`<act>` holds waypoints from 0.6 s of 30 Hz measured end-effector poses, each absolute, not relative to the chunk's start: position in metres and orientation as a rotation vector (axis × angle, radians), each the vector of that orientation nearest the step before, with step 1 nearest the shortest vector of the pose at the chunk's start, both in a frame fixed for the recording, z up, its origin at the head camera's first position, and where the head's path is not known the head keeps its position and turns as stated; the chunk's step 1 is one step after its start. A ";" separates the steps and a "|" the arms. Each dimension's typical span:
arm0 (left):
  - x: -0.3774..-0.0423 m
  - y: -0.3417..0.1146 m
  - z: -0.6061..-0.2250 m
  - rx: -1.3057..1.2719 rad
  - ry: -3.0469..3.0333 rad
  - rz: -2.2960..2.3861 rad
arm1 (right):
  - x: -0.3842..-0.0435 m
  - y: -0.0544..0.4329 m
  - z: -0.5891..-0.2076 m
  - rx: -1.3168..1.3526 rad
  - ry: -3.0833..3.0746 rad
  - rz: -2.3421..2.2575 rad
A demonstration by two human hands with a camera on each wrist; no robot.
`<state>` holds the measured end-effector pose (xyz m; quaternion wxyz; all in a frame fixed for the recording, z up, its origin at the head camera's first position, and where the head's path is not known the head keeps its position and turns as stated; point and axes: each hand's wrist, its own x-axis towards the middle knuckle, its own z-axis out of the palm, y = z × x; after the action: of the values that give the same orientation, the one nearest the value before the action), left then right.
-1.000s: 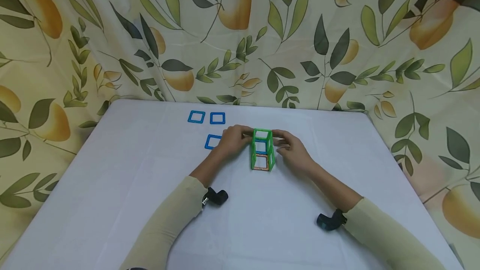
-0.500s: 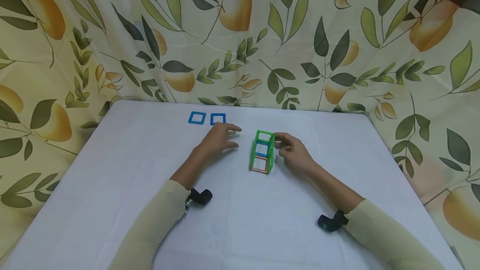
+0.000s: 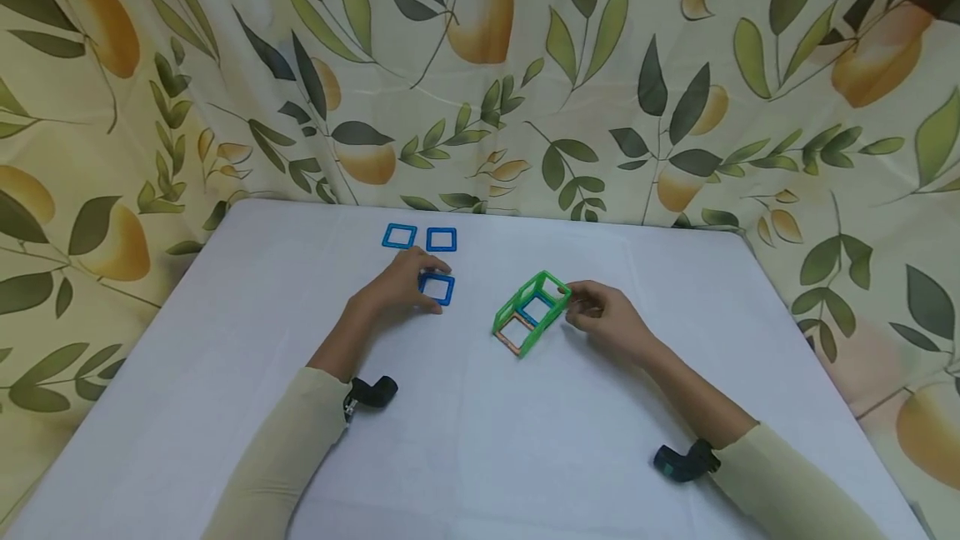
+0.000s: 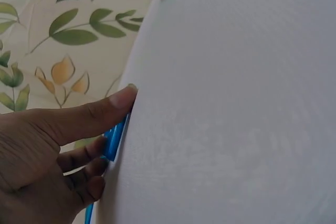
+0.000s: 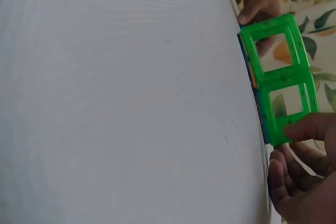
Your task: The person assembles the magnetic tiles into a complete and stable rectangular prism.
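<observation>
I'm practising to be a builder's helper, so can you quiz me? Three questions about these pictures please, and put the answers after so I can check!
1. Pick one: what colour is the square frame between the thumb and fingers of the left grip?
A) orange
B) green
C) blue

2. True or false: the right grip is touching the green structure.

3. Count: how many blue frames lie near the far edge of the table, away from both hands' work?

Key:
1. C, blue
2. True; the right wrist view shows the thumb on it
3. Two, side by side
</observation>
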<state>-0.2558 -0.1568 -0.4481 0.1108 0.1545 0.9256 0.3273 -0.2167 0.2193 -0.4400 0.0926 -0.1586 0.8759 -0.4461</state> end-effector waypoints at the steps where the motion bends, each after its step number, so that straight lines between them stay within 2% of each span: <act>1: -0.256 -0.158 -0.449 0.446 2.704 0.980 | -0.217 0.220 -0.440 -0.478 2.592 -1.334; 18: -0.259 -0.170 -0.451 0.533 2.685 1.114 | -0.262 0.227 -0.442 -0.795 2.311 -1.264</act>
<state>-0.2593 -0.1704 -0.4508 0.0932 0.1795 0.9046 0.3752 -0.2617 0.2266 -0.4424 0.1940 -0.2834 0.8239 -0.4508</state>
